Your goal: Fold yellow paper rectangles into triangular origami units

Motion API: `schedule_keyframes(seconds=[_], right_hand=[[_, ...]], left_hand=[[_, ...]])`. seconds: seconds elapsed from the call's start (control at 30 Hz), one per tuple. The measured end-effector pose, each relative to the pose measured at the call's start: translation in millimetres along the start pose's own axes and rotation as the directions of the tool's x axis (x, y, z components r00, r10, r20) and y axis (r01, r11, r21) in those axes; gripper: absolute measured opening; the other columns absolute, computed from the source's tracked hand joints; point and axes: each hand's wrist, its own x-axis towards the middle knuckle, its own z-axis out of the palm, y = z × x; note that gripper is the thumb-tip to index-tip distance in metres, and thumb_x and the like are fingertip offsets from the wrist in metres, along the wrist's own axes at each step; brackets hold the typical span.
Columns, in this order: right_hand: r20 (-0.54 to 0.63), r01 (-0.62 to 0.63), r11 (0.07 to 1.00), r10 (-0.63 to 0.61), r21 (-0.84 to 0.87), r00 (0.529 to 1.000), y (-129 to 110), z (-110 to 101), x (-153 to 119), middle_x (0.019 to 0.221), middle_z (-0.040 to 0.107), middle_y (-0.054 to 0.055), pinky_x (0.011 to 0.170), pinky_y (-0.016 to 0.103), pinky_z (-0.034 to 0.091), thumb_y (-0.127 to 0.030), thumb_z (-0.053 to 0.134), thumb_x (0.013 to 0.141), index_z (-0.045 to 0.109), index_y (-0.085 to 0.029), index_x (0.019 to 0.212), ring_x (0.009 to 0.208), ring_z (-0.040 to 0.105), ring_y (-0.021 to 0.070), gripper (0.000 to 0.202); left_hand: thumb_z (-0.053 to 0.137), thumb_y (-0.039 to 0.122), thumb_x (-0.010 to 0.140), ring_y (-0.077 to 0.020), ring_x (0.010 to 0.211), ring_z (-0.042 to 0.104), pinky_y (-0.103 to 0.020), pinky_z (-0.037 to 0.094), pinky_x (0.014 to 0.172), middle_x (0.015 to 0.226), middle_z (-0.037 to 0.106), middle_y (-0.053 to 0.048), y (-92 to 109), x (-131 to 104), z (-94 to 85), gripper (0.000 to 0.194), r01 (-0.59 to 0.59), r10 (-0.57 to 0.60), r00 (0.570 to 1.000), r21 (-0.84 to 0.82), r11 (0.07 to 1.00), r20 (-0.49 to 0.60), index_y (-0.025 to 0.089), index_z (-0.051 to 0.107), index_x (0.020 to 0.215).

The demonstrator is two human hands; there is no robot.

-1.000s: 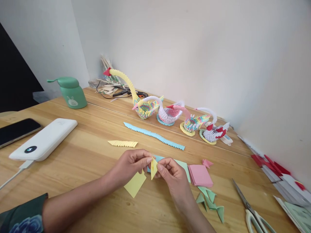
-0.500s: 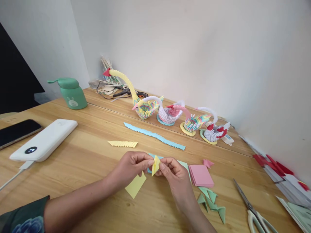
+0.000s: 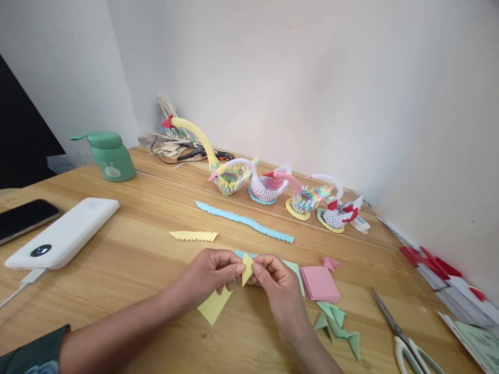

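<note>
A small folded yellow paper piece (image 3: 247,270), pointed at top and bottom, is pinched between both my hands. My left hand (image 3: 218,272) grips its left side with thumb and fingers. On its right edge, my right hand (image 3: 275,280) presses with the thumb, its other fingers curled behind. Under my left hand lies a flat yellow paper sheet (image 3: 215,307). Blue paper (image 3: 246,254) shows partly behind my fingers, and a light green sheet (image 3: 295,271) peeks out past my right hand. To the right sits a stack of pink paper squares (image 3: 320,283).
Folded green triangles (image 3: 337,322) and scissors (image 3: 399,327) lie at right. A blue folded strip (image 3: 245,221) and a yellow one (image 3: 194,236) lie ahead. Several paper swans (image 3: 268,187) line the back. A power bank (image 3: 64,231), phone (image 3: 27,221) and green bottle (image 3: 113,161) are left.
The yellow paper piece has turned slightly and looks narrower and flatter between my fingers. Both hands keep their hold. The whole view has shifted a little.
</note>
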Motion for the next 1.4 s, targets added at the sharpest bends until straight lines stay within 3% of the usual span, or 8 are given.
schedule_keyframes(seconds=[0.13, 0.33, 0.6, 0.77, 1.07, 1.2, 1.4], right_hand=[[0.025, -0.001, 1.000, 0.001, 0.010, 1.000, 2.4, 1.3, -0.8, 0.064, 0.062, -0.002, 0.060, 0.024, 0.046, -0.036, 0.069, 0.072, 0.064, -0.017, 0.076, 0.059, 0.058, 0.0123, 0.019], [0.105, 0.022, 0.996, -0.013, -0.082, 0.994, 1.7, 1.6, -2.3, 0.064, 0.060, -0.002, 0.059, 0.023, 0.043, -0.036, 0.067, 0.075, 0.062, -0.017, 0.074, 0.060, 0.055, 0.0123, 0.020], [0.127, 0.011, 0.992, 0.005, -0.125, 0.992, 5.9, -4.0, -1.2, 0.065, 0.063, 0.001, 0.059, 0.024, 0.044, -0.039, 0.066, 0.076, 0.062, -0.016, 0.074, 0.060, 0.056, 0.0136, 0.024], [0.142, -0.019, 0.994, 0.034, -0.111, 0.989, 3.4, -3.3, -3.5, 0.064, 0.063, 0.001, 0.060, 0.026, 0.045, -0.040, 0.066, 0.076, 0.062, -0.016, 0.074, 0.060, 0.057, 0.0146, 0.024], [0.144, 0.000, 0.992, 0.018, -0.125, 0.989, 2.1, -2.9, -3.0, 0.057, 0.059, -0.002, 0.055, 0.023, 0.041, -0.036, 0.066, 0.076, 0.060, -0.016, 0.070, 0.054, 0.054, 0.0124, 0.022], [0.158, -0.022, 0.993, 0.041, -0.118, 0.987, 2.0, -2.8, -3.3, 0.060, 0.060, -0.001, 0.057, 0.024, 0.042, -0.037, 0.066, 0.076, 0.060, -0.016, 0.071, 0.057, 0.055, 0.0134, 0.022], [0.116, -0.007, 0.988, 0.025, -0.151, 0.993, 0.4, 1.0, -5.6, 0.059, 0.058, -0.001, 0.055, 0.023, 0.040, -0.041, 0.065, 0.076, 0.059, -0.017, 0.069, 0.057, 0.052, 0.0133, 0.026]], left_hand=[[0.051, 0.031, 0.075, -0.0091, 0.048, 0.044, -0.019, 0.033, 0.045, 0.051, 0.050, 0.003, 2.0, 0.1, 0.0, 0.022, 0.010, -0.007, 0.998, 0.060, 0.998, -0.059, 0.015, 0.054, 0.060], [0.049, 0.020, 0.075, -0.0078, 0.051, 0.037, -0.019, 0.028, 0.049, 0.052, 0.044, 0.004, 3.9, -5.2, 1.5, 0.020, -0.157, 0.196, 0.975, 0.291, 0.944, -0.109, 0.014, 0.055, 0.057], [0.054, 0.025, 0.077, -0.0096, 0.055, 0.048, -0.019, 0.038, 0.053, 0.058, 0.055, 0.002, 5.4, -4.8, 3.0, 0.015, -0.196, 0.210, 0.966, 0.105, 0.975, -0.148, 0.014, 0.061, 0.069], [0.054, 0.027, 0.079, -0.0095, 0.056, 0.050, -0.019, 0.041, 0.054, 0.063, 0.059, 0.002, 8.6, -6.3, 4.5, 0.016, -0.194, 0.196, 0.974, 0.028, 0.981, -0.118, 0.015, 0.063, 0.074], [0.050, 0.026, 0.083, -0.0107, 0.057, 0.051, -0.019, 0.040, 0.056, 0.060, 0.057, 0.001, 9.1, -7.3, 3.8, 0.021, -0.238, 0.271, 0.954, 0.231, 0.943, -0.124, 0.015, 0.062, 0.069], [0.052, 0.023, 0.081, -0.0090, 0.054, 0.047, -0.018, 0.038, 0.053, 0.056, 0.052, 0.004, 7.4, -6.0, 2.4, 0.016, -0.212, 0.233, 0.965, 0.162, 0.964, -0.122, 0.015, 0.058, 0.068], [0.055, 0.039, 0.080, -0.0079, 0.044, 0.046, -0.019, 0.037, 0.046, 0.049, 0.048, 0.005, -4.3, 3.3, -0.1, 0.026, -0.124, 0.123, 0.992, -0.195, 0.973, -0.018, 0.015, 0.052, 0.070]])
